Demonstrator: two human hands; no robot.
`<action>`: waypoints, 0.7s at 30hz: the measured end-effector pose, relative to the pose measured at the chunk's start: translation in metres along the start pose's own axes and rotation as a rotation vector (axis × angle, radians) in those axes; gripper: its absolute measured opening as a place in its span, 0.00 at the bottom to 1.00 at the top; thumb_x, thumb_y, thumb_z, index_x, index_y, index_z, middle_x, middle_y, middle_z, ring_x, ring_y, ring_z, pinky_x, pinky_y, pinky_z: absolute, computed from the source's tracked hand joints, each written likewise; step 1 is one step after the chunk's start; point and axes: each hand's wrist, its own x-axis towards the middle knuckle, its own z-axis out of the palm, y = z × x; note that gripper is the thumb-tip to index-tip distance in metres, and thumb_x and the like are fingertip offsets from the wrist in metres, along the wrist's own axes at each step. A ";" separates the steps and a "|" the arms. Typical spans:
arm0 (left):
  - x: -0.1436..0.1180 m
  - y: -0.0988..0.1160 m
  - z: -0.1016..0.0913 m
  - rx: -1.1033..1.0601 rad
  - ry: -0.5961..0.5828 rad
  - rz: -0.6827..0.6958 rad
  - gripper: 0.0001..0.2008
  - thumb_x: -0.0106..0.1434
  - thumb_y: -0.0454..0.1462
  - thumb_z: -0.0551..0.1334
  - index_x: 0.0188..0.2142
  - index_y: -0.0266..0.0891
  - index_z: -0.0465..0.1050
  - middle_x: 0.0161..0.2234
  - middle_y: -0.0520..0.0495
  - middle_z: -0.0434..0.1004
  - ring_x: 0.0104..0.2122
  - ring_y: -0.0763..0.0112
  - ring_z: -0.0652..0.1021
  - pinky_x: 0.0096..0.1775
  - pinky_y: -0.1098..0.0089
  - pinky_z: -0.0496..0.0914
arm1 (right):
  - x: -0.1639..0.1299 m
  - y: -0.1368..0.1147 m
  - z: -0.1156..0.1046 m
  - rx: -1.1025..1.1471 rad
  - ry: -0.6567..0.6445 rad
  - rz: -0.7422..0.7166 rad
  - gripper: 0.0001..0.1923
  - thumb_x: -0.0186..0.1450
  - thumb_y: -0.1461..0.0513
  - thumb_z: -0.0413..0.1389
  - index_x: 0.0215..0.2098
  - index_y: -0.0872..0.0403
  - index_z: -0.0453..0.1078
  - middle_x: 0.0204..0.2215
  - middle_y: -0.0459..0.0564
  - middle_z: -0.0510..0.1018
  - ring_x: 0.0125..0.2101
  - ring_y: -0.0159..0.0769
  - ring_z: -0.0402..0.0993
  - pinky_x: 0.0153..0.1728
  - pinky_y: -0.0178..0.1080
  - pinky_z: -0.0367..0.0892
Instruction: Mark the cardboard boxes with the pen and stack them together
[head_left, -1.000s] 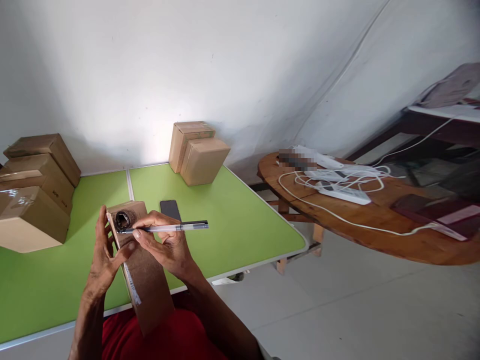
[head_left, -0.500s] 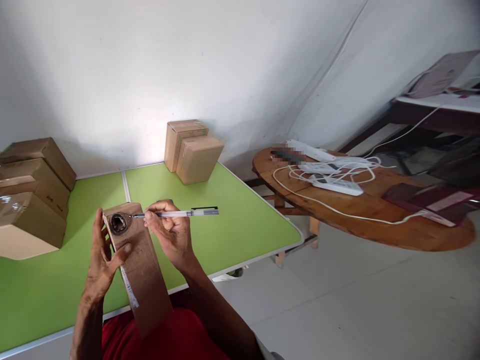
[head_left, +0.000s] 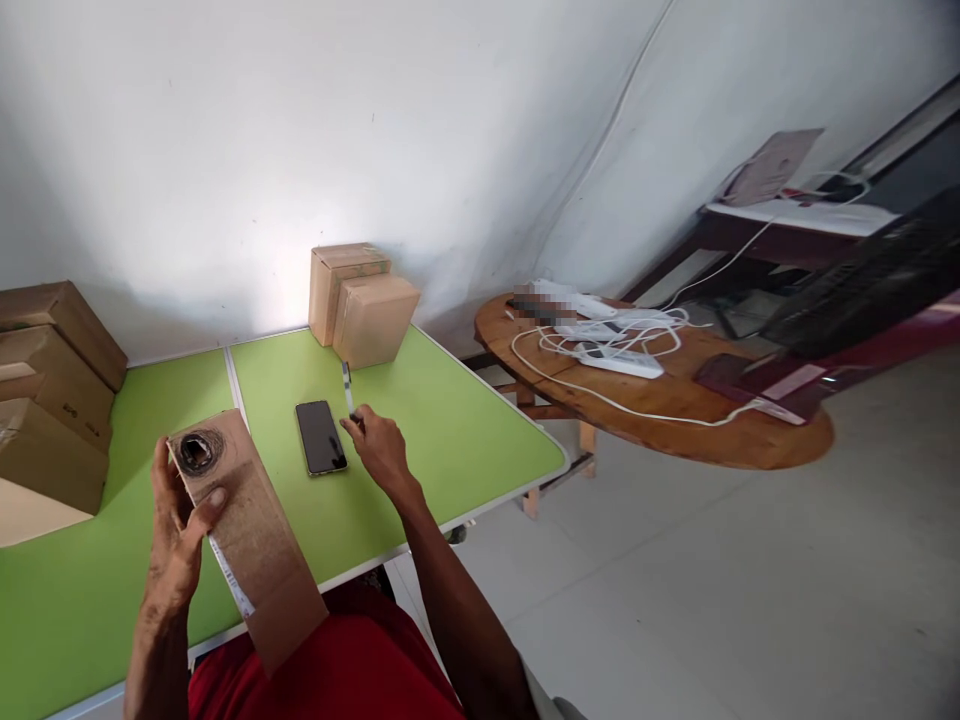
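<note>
My left hand [head_left: 180, 530] grips a long brown cardboard box [head_left: 255, 540] by its left side, with the thumb on the top face. The box tilts toward my lap. Near its far end is a ragged hole [head_left: 196, 453] ringed with dark scribbled lines. My right hand [head_left: 381, 452] is over the green table [head_left: 457, 450], with its fingers pinched on one end of a pen [head_left: 347, 388]. The pen's other end points away from me. Just left of that hand, a black smartphone [head_left: 321, 438] lies flat on the table.
Two cardboard boxes [head_left: 375, 318] stand at the table's back edge by the wall. Several more boxes [head_left: 56, 410] are at the left. On the right, a wooden oval table [head_left: 705, 440] bears white power strips [head_left: 619, 358] and tangled cables.
My right hand has moved away from the hole to beside the phone, turning the pen to point away from me. The phone has come into sight. The view has shifted right.
</note>
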 end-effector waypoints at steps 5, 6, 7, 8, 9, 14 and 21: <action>0.002 -0.005 -0.005 -0.013 -0.012 -0.035 0.55 0.62 0.58 0.74 0.81 0.50 0.54 0.77 0.35 0.62 0.75 0.30 0.65 0.69 0.40 0.71 | -0.003 0.018 0.027 -0.163 -0.069 0.150 0.10 0.81 0.62 0.56 0.52 0.58 0.78 0.49 0.68 0.87 0.49 0.51 0.87 0.44 0.42 0.69; 0.003 -0.004 -0.006 -0.015 -0.017 -0.039 0.55 0.62 0.58 0.74 0.81 0.50 0.54 0.77 0.35 0.62 0.76 0.30 0.65 0.69 0.40 0.71 | -0.004 0.019 0.030 -0.174 -0.073 0.162 0.11 0.81 0.62 0.55 0.53 0.59 0.78 0.50 0.69 0.87 0.49 0.52 0.87 0.44 0.42 0.70; 0.003 -0.004 -0.007 -0.017 -0.013 -0.040 0.54 0.62 0.58 0.73 0.81 0.50 0.54 0.77 0.35 0.62 0.76 0.31 0.65 0.69 0.40 0.71 | -0.005 0.020 0.030 -0.182 -0.074 0.169 0.12 0.82 0.61 0.55 0.55 0.59 0.77 0.50 0.70 0.87 0.50 0.52 0.87 0.45 0.43 0.70; 0.003 -0.003 -0.007 -0.019 -0.006 -0.039 0.54 0.62 0.59 0.73 0.80 0.50 0.54 0.77 0.36 0.62 0.76 0.31 0.64 0.69 0.40 0.71 | -0.005 0.020 0.030 -0.186 -0.069 0.173 0.12 0.82 0.61 0.54 0.56 0.59 0.77 0.52 0.70 0.86 0.52 0.53 0.86 0.46 0.43 0.71; 0.003 -0.002 -0.006 -0.021 0.006 -0.038 0.53 0.62 0.59 0.73 0.80 0.50 0.55 0.77 0.36 0.63 0.76 0.31 0.64 0.69 0.40 0.71 | -0.006 0.019 0.029 -0.187 -0.060 0.172 0.13 0.82 0.61 0.54 0.57 0.59 0.76 0.54 0.71 0.85 0.55 0.54 0.85 0.48 0.44 0.71; 0.004 0.000 -0.003 -0.039 0.024 -0.032 0.50 0.61 0.57 0.73 0.77 0.48 0.60 0.74 0.35 0.66 0.74 0.31 0.67 0.67 0.41 0.74 | -0.012 -0.002 0.030 -0.131 -0.022 0.117 0.17 0.80 0.57 0.59 0.62 0.58 0.74 0.63 0.69 0.79 0.65 0.55 0.76 0.57 0.45 0.72; 0.005 0.000 -0.005 -0.014 0.027 -0.005 0.46 0.63 0.57 0.71 0.76 0.49 0.60 0.72 0.37 0.69 0.72 0.33 0.69 0.68 0.39 0.72 | -0.010 -0.034 0.056 0.099 -0.062 0.152 0.38 0.60 0.55 0.78 0.61 0.65 0.72 0.65 0.81 0.74 0.68 0.68 0.71 0.61 0.55 0.73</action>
